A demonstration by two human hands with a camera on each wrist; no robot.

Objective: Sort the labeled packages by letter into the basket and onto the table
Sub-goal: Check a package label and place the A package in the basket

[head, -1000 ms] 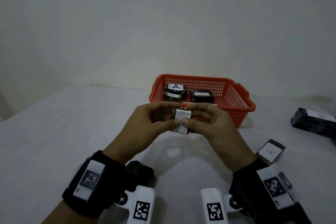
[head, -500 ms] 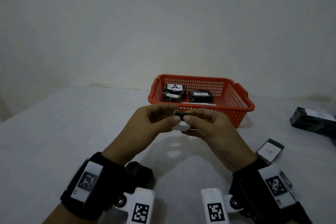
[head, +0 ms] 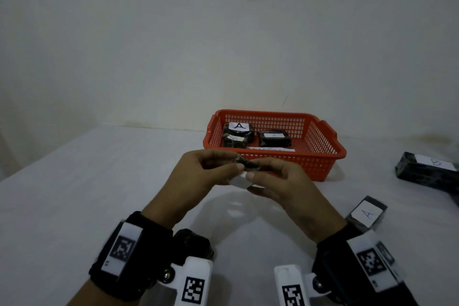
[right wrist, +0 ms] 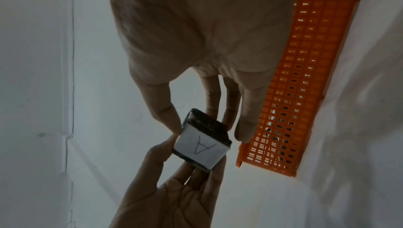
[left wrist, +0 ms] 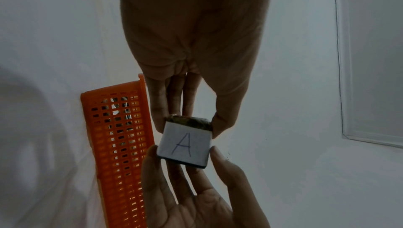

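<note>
Both hands hold one small dark package (head: 244, 171) in the air just in front of the orange basket (head: 320, 164). My left hand (head: 236, 163) pinches its left side and my right hand (head: 251, 170) pinches its right side. Its white label with the letter A (left wrist: 185, 147) faces down, toward the wrist cameras, and is also clear in the right wrist view on the package (right wrist: 200, 147). In the basket lie a package labelled A (head: 238, 131) and a second dark package (head: 274, 138).
A package labelled A (head: 366, 215) lies on the white table to the right of my right wrist. A longer dark package with a white label (head: 427, 171) lies at the far right. Another dark package (head: 193, 243) sits under my left wrist. A white wall stands behind the basket.
The held package has been turned, so its white label now faces down rather than toward the head camera. Both hands stay in about the same place.
</note>
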